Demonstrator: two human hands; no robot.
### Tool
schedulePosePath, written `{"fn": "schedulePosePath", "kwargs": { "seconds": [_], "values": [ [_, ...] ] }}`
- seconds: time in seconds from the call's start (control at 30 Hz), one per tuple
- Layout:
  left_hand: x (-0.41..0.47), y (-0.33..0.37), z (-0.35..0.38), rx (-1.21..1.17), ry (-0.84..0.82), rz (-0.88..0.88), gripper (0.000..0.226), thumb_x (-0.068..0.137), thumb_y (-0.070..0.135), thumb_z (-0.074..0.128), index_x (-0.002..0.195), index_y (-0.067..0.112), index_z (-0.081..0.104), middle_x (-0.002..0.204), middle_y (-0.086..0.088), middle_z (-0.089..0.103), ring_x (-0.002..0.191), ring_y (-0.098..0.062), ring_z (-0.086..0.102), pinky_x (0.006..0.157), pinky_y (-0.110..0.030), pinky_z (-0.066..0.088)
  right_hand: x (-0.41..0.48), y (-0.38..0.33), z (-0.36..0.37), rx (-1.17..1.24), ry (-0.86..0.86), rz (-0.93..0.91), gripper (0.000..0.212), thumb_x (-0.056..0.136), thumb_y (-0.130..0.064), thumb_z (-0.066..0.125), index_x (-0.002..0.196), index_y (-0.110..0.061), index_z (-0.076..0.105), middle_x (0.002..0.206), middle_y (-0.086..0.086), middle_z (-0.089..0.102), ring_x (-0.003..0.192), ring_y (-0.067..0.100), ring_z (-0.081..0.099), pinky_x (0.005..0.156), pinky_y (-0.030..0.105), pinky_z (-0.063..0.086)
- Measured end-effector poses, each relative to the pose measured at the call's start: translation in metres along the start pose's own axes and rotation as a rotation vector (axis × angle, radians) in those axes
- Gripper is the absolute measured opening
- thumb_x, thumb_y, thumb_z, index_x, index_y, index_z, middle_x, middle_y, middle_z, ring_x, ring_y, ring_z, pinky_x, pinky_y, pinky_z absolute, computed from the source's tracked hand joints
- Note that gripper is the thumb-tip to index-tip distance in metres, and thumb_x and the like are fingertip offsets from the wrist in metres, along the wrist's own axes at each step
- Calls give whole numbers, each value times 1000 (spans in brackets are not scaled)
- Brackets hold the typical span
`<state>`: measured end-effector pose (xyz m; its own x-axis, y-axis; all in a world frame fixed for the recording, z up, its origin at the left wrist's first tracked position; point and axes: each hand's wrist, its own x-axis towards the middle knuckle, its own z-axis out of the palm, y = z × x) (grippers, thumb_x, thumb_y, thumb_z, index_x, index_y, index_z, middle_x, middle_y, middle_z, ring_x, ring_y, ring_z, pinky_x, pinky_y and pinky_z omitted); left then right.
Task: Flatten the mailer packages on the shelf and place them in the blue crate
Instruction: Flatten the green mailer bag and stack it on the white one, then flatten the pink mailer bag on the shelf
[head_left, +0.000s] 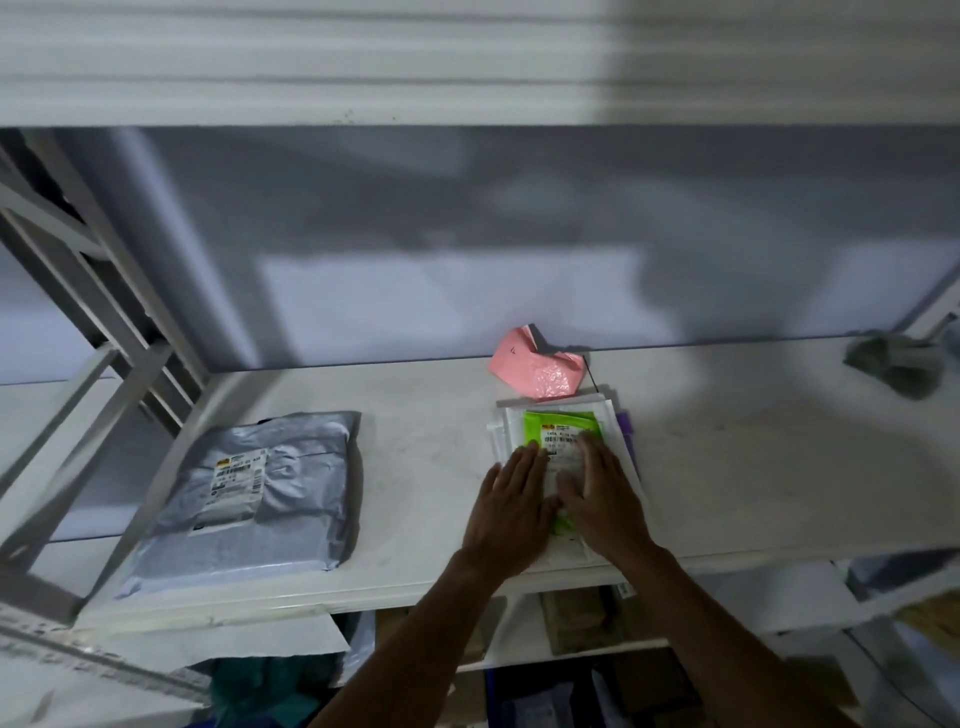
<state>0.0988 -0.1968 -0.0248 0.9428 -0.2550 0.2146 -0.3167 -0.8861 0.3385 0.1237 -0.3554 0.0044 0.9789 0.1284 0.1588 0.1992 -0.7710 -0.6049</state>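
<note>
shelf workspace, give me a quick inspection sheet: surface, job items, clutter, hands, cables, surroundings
surface: white shelf, dimly lit, some marks.
job's things: green mailer on top of a stack of white mailers, mid-shelf; large grey mailer lying to the left; crumpled pink mailer behind the stack, at the back edge.
clutter: crumpled grey wrap at far right, blurred.
hands: left hand and right hand both press flat on the green mailer, fingers straight.
cables: none certain; thin dark line beside the pink mailer, cannot tell what.
surroundings: grey wall behind; lower shelf holds more packages.
</note>
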Motion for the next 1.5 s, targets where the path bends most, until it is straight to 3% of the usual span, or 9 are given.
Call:
{"fn": "schedulePosePath", "kwargs": {
  "seconds": [0.17,0.27,0.53,0.7,1.0,1.17,1.3,1.43,1.5],
  "values": [
    [25,-10,-27,11,45,35,57,104,51,22,139,14,49,143,-8,53,132,-23,49,113,-42,39,22,-13,-6,-113,116,1,50,96,-33,62,137,-8,48,128,10,57,116,25,55,84,26,41],
    [55,-23,-47,46,85,-2,55,102,46,24,128,9,56,123,-13,63,108,-31,62,96,-42,47,47,-20,-9,-128,128,82,40,96,-26,59,130,-7,53,128,13,55,120,31,51,94,35,41],
    [126,-50,-69,-88,-78,-221,53,105,38,40,152,14,37,146,-18,49,132,-36,49,108,-44,40,123,-17,-13,-64,109,234,39,92,-29,57,124,-6,58,126,15,56,117,34,54,97,46,48],
    [174,-74,-60,-190,-107,-414,53,103,34,43,150,11,36,145,-16,47,135,-34,45,110,-44,39,162,-7,0,1,92,378,43,98,-33,49,128,-3,54,127,19,59,114,37,58,94,41,48],
    [207,-98,-52,-316,-185,-506,65,91,25,52,151,9,31,150,-13,43,139,-33,41,113,-44,38,186,5,9,0,-19,537,47,104,-37,41,133,0,47,127,22,60,111,38,61,90,39,49],
    [217,-100,-43,-554,-256,-523,67,81,36,55,135,-2,48,133,-18,57,120,-38,58,102,-49,49,185,5,8,-37,-48,512,41,100,-33,47,130,-5,50,121,18,64,102,34,63,89,39,51],
    [207,-78,-56,-720,-116,-553,39,88,21,59,121,1,63,113,-13,69,104,-32,67,87,-39,57,182,-5,1,-4,-56,351,33,97,-27,55,125,-10,57,104,7,66,80,22,57,66,27,41],
    [198,-59,-62,-805,-91,-546,34,101,16,51,129,-2,57,118,-18,63,93,-25,62,74,-26,57,179,-33,-4,80,-95,268,39,98,-30,57,135,-20,55,117,5,67,93,23,57,80,30,41],
    [193,-55,-58,-892,-107,-553,28,102,15,48,124,2,61,113,-21,67,87,-27,65,81,-38,59,175,-48,-2,127,-181,249,37,99,-27,56,135,-28,52,108,2,63,90,20,55,79,30,40]
  ]
}}
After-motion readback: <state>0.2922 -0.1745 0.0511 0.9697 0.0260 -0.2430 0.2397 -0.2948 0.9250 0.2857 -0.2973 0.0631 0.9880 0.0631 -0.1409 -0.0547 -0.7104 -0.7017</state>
